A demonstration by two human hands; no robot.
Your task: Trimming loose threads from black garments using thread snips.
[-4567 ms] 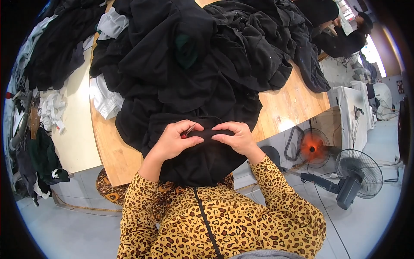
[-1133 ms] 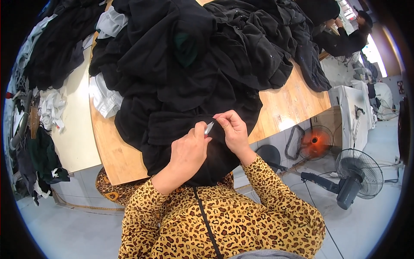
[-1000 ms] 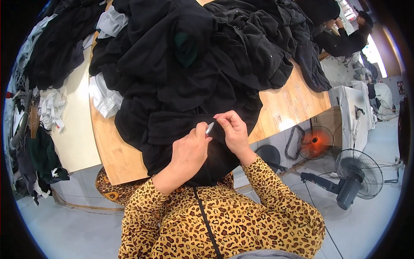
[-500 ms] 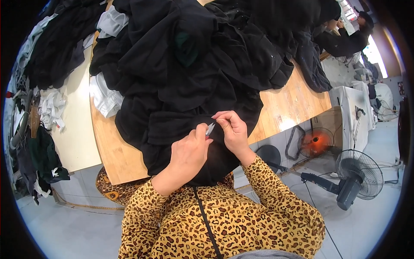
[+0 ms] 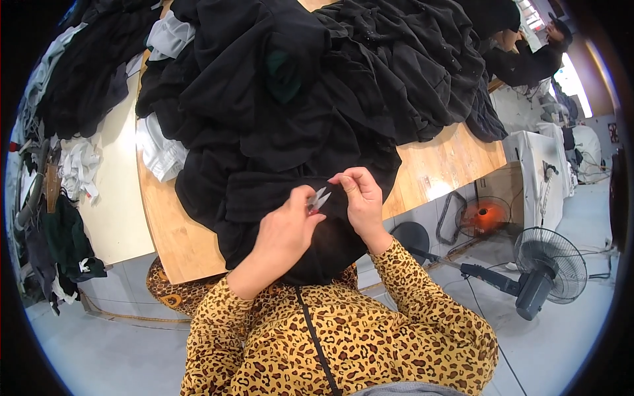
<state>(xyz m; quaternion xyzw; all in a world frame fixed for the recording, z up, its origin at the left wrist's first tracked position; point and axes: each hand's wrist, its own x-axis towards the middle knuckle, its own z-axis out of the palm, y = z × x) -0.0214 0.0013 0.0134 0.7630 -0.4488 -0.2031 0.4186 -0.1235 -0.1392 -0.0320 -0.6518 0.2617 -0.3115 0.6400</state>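
My left hand [image 5: 282,230] is closed around small thread snips [image 5: 319,200], whose pointed metal blades stick out past the fingers, spread apart. Just to their right, my right hand [image 5: 364,201] pinches with thumb and forefinger raised; whatever lies between the tips is too fine to make out. Both hands are over a black garment [image 5: 297,148] that spreads across the wooden table and hangs off its near edge toward my lap. A thick folded band of it lies beside the snips.
More dark garments [image 5: 409,59] cover the table's far side. White cloth pieces [image 5: 160,148] lie at the left, and dark clothes [image 5: 72,241] hang there. A standing fan [image 5: 548,270] and an orange-glowing heater [image 5: 484,212] are at the right. A person [image 5: 528,59] works at the far right.
My left hand has drawn slightly left and down, and the snips' blades now show more, spread apart. My right fingertips have shifted a little right. Dark cloth at the far right has moved.
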